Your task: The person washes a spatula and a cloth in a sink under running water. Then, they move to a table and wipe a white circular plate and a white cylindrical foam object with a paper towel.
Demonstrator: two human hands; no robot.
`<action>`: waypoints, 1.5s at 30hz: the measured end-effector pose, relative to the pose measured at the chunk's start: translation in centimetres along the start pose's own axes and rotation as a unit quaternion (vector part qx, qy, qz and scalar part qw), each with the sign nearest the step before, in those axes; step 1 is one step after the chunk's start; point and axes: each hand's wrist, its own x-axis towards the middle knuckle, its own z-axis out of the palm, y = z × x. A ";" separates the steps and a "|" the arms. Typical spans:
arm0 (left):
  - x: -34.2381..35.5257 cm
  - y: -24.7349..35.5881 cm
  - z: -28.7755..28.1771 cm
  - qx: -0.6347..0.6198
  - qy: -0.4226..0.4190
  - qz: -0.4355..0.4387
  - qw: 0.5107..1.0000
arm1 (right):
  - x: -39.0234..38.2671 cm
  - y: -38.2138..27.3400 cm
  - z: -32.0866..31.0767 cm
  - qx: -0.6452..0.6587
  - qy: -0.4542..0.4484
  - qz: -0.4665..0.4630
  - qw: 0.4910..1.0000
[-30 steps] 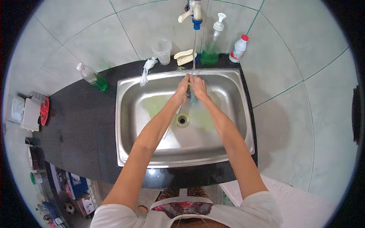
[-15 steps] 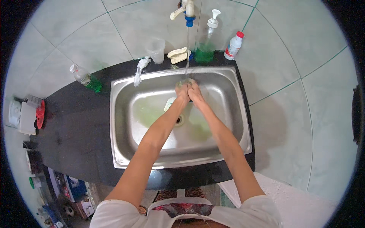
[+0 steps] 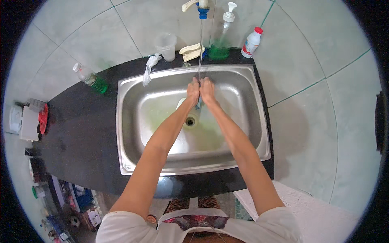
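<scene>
Your left hand (image 3: 193,90) and right hand (image 3: 208,90) press together under the water stream (image 3: 199,48) falling from the tap (image 3: 198,5), fingers closed and lying flat against each other; whether they hold anything you cannot tell. They hover over the sink (image 3: 133,121), near its 12 o'clock rim. The drain (image 3: 190,120) lies at 6 o'clock from them. The basin is open to both sides. A cloth (image 3: 149,67) hangs over the rim at 10 o'clock.
</scene>
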 end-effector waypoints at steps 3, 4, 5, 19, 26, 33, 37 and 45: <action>-1.6 0.8 -1.4 -0.018 -0.058 -0.037 0.997 | 0.5 0.8 0.0 -0.070 -0.035 0.029 0.996; -2.6 1.1 -1.8 -0.046 -0.126 -0.065 0.989 | 0.7 0.8 -0.3 -0.069 -0.038 0.030 0.996; -3.5 1.4 -2.3 -0.046 -0.124 -0.068 0.989 | 1.1 0.8 -0.8 -0.048 -0.061 0.092 0.993; -3.3 4.8 -2.1 0.247 -0.088 0.224 0.939 | -1.6 -1.5 0.0 0.243 -0.061 0.258 0.933; -1.2 3.9 -1.4 0.252 -0.018 0.114 0.961 | -5.7 -5.1 0.0 0.214 -0.007 0.168 0.962; -2.1 5.5 -3.0 -0.115 -0.150 -0.139 0.972 | -4.1 -3.3 2.0 0.117 0.054 0.044 0.991; -3.7 5.5 -5.4 0.097 -0.199 -0.022 0.975 | -3.6 -2.1 2.9 0.080 0.030 -0.012 0.996; -6.3 5.2 -6.7 0.079 -0.205 -0.057 0.974 | -1.3 -1.0 1.9 -0.008 -0.009 0.000 1.000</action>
